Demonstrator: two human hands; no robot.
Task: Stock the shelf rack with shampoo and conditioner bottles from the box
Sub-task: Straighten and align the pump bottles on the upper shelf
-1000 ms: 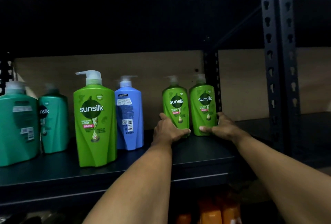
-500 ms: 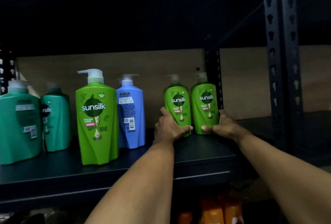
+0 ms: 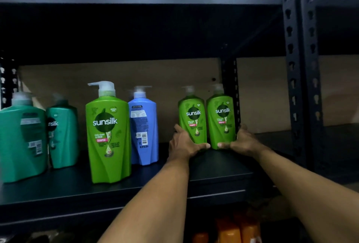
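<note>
Two small green Sunsilk bottles stand side by side at the back right of the dark shelf (image 3: pixel 213 167). My left hand (image 3: pixel 182 143) wraps the base of the left small green bottle (image 3: pixel 192 118). My right hand (image 3: pixel 240 140) grips the base of the right small green bottle (image 3: pixel 221 116). Both bottles are upright with labels facing me and touch each other. The box is out of view.
Further left stand a blue pump bottle (image 3: pixel 143 128), a large green pump bottle (image 3: pixel 107 136) near the front, and two teal bottles (image 3: pixel 62 132) (image 3: pixel 21 141). A perforated black upright (image 3: pixel 299 68) rises at right. Orange bottles (image 3: pixel 235 231) sit on the shelf below.
Both hands and the two small green bottles have shifted slightly back and up in view; the grips stay the same.
</note>
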